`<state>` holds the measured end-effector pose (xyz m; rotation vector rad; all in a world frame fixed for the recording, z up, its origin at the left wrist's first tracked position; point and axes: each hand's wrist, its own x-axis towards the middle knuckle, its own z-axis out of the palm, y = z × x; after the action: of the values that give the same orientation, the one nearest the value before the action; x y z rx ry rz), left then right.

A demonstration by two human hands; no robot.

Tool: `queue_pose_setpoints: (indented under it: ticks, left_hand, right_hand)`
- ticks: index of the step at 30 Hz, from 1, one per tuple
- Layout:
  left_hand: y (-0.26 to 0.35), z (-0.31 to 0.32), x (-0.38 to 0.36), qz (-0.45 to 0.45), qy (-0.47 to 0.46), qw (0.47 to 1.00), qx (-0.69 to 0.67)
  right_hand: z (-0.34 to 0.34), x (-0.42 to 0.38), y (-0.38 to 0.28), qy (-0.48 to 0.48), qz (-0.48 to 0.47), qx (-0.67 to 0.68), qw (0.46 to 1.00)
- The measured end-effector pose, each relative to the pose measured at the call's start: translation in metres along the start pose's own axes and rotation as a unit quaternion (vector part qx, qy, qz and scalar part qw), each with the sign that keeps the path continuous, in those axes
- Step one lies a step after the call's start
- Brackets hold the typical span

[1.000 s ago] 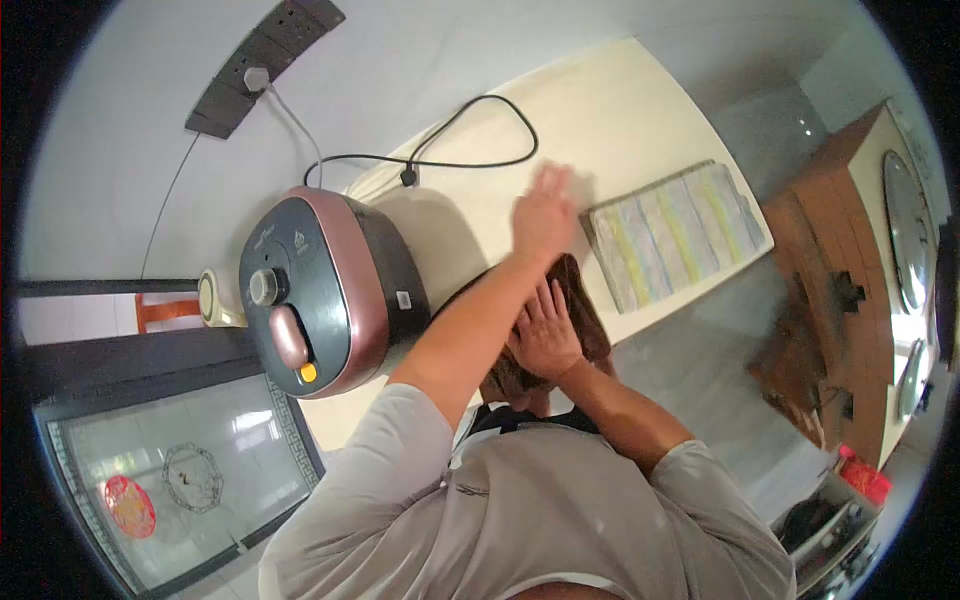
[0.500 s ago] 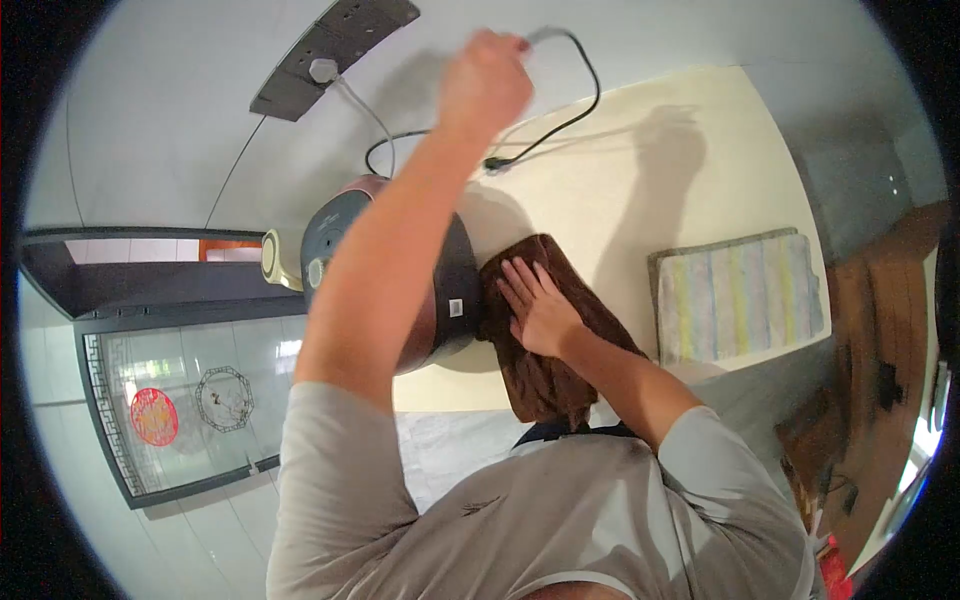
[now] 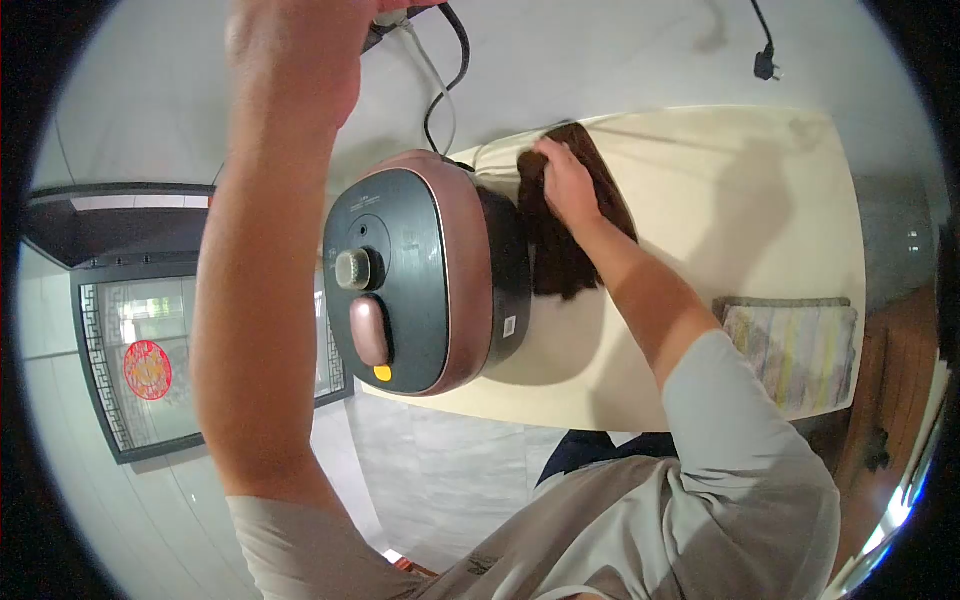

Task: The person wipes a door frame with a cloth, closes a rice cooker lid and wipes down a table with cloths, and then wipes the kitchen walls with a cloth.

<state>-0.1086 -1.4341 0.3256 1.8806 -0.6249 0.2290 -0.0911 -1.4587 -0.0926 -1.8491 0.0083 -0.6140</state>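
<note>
My left hand is raised high at the top edge of the view, closed around a black power cord. The cord's plug dangles free against the wall at the upper right. My right hand lies flat on a brown cloth, pressing it on the cream tabletop. The cloth touches the right side of a pink and black pressure cooker, which stands on the table's left part. My left forearm crosses in front of the cooker's left side.
A folded striped towel lies at the table's right front corner. A white cable runs down the wall behind the cooker. A dark framed glass door with a red emblem is at the left. Grey floor tiles lie below.
My left hand has lifted the cord higher, and the plug now hangs off the table. My right hand has slid the brown cloth toward the wall, along the cooker's side.
</note>
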Motion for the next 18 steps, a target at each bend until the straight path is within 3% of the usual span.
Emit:
queue_pose_setpoints:
  ticks: [1,3,5,7,8,9,13,18]
  left_hand:
    - [0.004,0.004,-0.001,-0.013,0.041,0.999,0.033]
    - [0.000,0.007,-0.001,-0.024,0.075,0.995,0.059]
    - [-0.009,0.002,0.003,-0.001,0.038,0.999,0.033]
    - [-0.019,0.001,0.008,-0.004,0.019,1.000,-0.021]
    - [-0.034,-0.016,0.018,-0.001,-0.028,0.999,0.017]
    - [-0.046,-0.023,0.027,0.007,-0.073,0.996,0.052]
    - [-0.051,-0.012,0.025,-0.014,-0.035,0.999,0.038]
    - [-0.067,0.021,-0.003,-0.006,-0.023,0.997,0.067]
  right_hand:
    - [0.000,0.020,-0.018,-0.021,0.023,0.098,0.995]
    - [0.027,0.045,-0.028,-0.136,0.009,0.115,0.984]
    - [0.080,0.041,0.031,-0.335,-0.113,-0.103,0.930]
    - [0.069,0.049,0.036,-0.353,-0.157,-0.122,0.914]
    - [0.020,0.053,0.002,-0.381,-0.140,-0.174,0.897]
    - [-0.001,0.050,0.006,-0.385,-0.162,-0.227,0.880]
    - [-0.136,0.031,0.038,-0.264,-0.142,-0.302,0.905]
    - [-0.340,0.049,0.101,-0.180,-0.077,-0.454,0.869]
